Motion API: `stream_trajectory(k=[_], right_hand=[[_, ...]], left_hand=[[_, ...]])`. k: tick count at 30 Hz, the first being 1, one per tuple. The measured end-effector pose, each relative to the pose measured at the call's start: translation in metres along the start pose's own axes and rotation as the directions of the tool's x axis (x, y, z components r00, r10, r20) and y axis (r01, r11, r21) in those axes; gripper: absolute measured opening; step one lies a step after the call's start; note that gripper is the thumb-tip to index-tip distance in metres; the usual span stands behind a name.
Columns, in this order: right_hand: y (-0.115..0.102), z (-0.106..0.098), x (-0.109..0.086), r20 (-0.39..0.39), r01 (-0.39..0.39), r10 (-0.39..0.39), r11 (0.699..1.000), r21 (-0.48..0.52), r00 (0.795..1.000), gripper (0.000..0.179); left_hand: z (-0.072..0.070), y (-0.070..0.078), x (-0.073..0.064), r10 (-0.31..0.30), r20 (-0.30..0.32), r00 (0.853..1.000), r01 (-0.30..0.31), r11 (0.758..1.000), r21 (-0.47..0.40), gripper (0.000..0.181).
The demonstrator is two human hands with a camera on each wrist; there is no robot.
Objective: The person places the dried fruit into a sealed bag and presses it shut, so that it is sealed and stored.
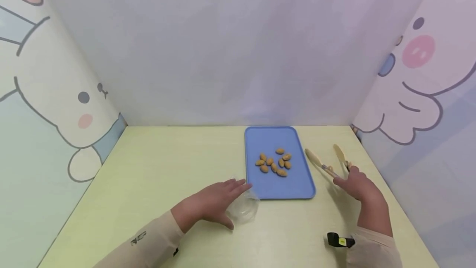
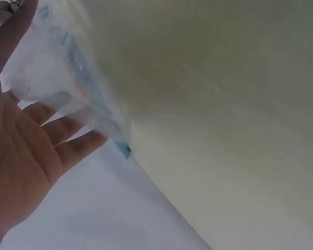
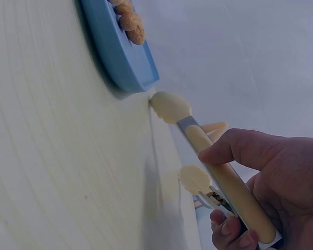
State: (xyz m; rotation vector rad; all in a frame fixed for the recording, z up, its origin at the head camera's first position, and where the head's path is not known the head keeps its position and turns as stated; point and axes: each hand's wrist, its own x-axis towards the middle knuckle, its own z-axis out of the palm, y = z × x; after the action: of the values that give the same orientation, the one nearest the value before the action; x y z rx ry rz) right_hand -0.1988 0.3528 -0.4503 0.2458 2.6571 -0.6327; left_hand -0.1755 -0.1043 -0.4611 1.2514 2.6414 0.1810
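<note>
My right hand [image 1: 358, 185] holds a pair of tongs [image 1: 314, 158] with broad beige tips, right of the blue tray [image 1: 267, 137]. The tongs' arms are spread apart, with nothing between the tips; the thumb lies along one arm's beige handle [image 3: 232, 192]. On the tray lie several brown, rough-surfaced oblong nuts [image 1: 281, 173]. My left hand [image 1: 212, 202] is at a clear plastic bowl [image 1: 247, 208] by the tray's near left corner. Its fingers are extended and lie against the see-through wall [image 2: 47, 67]; part of the bowl is hidden behind them.
The pale yellow table [image 1: 167, 160] meets a plain back wall [image 1: 223, 53]. Side walls with cartoon animals [image 1: 418, 53] close in left and right. A black strap device [image 1: 340, 240] sits at the right wrist.
</note>
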Motion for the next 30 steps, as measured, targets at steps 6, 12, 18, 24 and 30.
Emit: stream_trajectory(k=[6, 12, 18, 24, 30], right_hand=[[-0.002, 0.001, 0.0, -0.01, -0.009, 0.009, 1.0, -0.021, 1.0, 0.109], [-0.001, 0.002, 0.0, -0.024, -0.015, 0.014, 0.999, -0.03, 1.0, 0.116], [-0.001, 0.001, -0.002, -0.027, -0.027, 0.026, 0.999, -0.038, 0.999, 0.12], [0.002, -0.001, -0.004, -0.032, -0.024, 0.023, 0.999, -0.034, 0.999, 0.125], [0.003, -0.001, -0.004, -0.075, 0.0, 0.0, 1.0, -0.004, 0.997, 0.125]], left_hand=[[0.005, 0.004, 0.008, -0.029, -0.04, 0.999, 0.032, 0.997, 0.074, 0.111], [-0.002, -0.003, 0.005, -0.048, -0.05, 0.998, 0.045, 0.997, -0.062, 0.1], [-0.024, -0.02, -0.007, -0.168, -0.088, 0.982, 0.114, 0.895, -0.43, 0.099], [-0.036, -0.036, -0.019, -0.258, -0.176, 0.95, 0.091, 0.768, -0.634, 0.101], [-0.032, -0.046, -0.031, -0.306, -0.191, 0.932, 0.061, 0.656, -0.752, 0.097]])
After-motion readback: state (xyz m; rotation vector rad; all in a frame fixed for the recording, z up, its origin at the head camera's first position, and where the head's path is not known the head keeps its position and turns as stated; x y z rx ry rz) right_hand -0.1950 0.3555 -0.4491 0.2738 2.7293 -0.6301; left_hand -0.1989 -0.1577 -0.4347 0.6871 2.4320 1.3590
